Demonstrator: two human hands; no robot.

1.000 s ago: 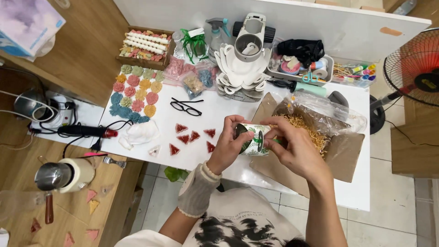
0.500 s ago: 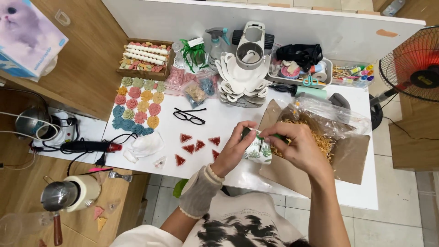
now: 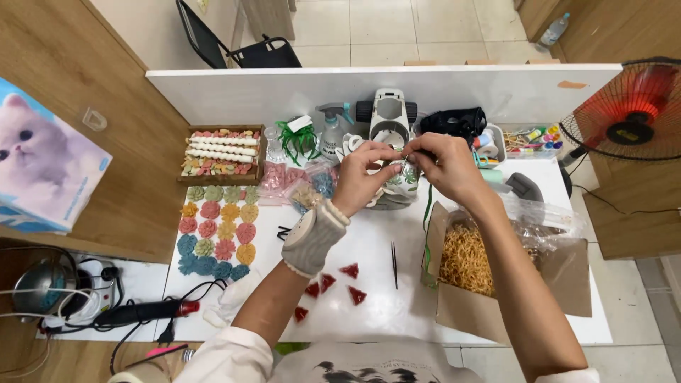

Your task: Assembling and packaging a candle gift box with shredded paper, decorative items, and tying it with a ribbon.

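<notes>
Both hands are raised over the middle of the white table (image 3: 397, 312). My left hand (image 3: 360, 179), with a grey wrist cuff, and my right hand (image 3: 445, 164) pinch the top of a small white packet with green leaf print (image 3: 406, 183) between their fingertips. A thin green ribbon (image 3: 428, 220) hangs down from the packet toward an open cardboard box of yellow shredded paper (image 3: 464, 259). Below the left forearm lie red triangle pieces (image 3: 351, 294) and black tweezers (image 3: 394, 264).
Rows of coloured flower-shaped pieces (image 3: 216, 230) lie at the left, behind them a wooden tray (image 3: 221, 152) of small sweets-like pieces. A spray bottle (image 3: 332, 131) stands at the back. A red fan (image 3: 631, 110) is at the right. A black heat tool (image 3: 142, 312) lies front left.
Both hands have lifted the packet up and away from me, toward the back of the table. The green ribbon now hangs free below it.
</notes>
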